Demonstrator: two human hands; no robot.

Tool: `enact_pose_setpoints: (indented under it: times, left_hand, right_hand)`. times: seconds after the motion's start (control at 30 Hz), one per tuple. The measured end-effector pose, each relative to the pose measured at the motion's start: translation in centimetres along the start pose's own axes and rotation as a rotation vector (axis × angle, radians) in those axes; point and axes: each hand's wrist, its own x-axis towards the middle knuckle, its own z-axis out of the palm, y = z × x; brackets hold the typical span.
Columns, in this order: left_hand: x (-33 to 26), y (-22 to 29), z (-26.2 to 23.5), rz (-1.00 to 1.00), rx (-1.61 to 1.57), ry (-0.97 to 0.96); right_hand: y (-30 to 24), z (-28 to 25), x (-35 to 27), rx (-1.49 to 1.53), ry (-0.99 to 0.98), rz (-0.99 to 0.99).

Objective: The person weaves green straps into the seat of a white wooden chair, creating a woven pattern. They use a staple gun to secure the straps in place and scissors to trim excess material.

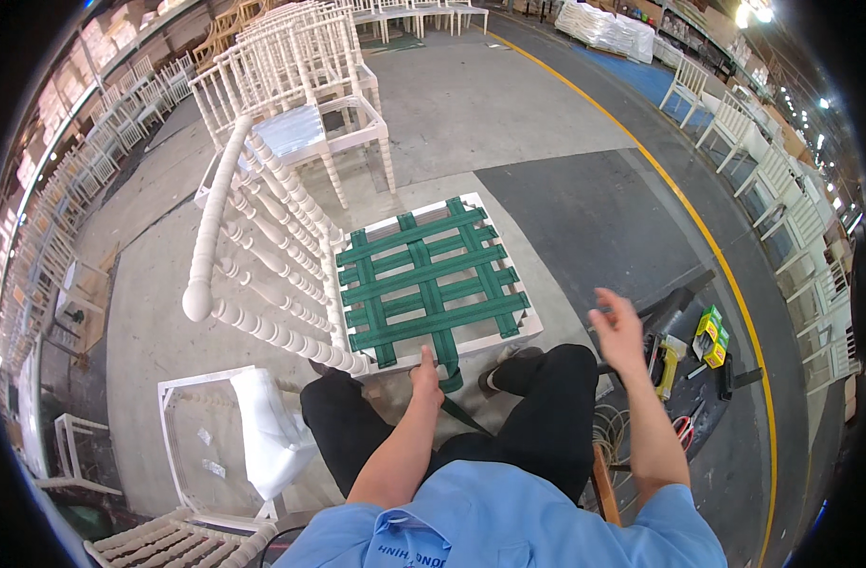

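A white chair [263,246] with turned spindles stands before my knees, its back to my left. Green webbing [428,279] is woven across its seat frame. My left hand [427,376] grips the end of a green strap [449,371] that hangs over the seat's near edge. My right hand [618,329] is raised in the air to the right of the seat, fingers spread, holding nothing. It hovers above tools on the floor.
A yellow and black power tool [667,363], green and yellow boxes [710,334] and red-handled pliers [685,432] lie at my right. A white seat frame [211,445] wrapped in plastic stands at my left. Rows of white chairs [291,57] fill the background. A yellow floor line [698,227] curves past.
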Motion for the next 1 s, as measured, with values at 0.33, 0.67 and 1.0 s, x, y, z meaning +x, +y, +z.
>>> enact_pose_setpoints:
  times: [0.33, 0.67, 1.0]
  left_hand:
    - [-0.8, -1.0, -1.4, -0.042, 0.317, -0.287]
    - [-6.6, -4.9, -4.6, -0.309, 0.77, -0.31]
    - [-3.4, 1.7, -4.3, 0.876, 1.369, -0.296]
  right_hand:
    - [-1.3, 17.2, -3.2, 0.246, -0.753, 0.372]
    - [-0.3, 24.9, -4.8, 0.449, -1.028, 0.882]
    - [2.8, 28.6, -7.4, 0.358, -0.959, 0.603]
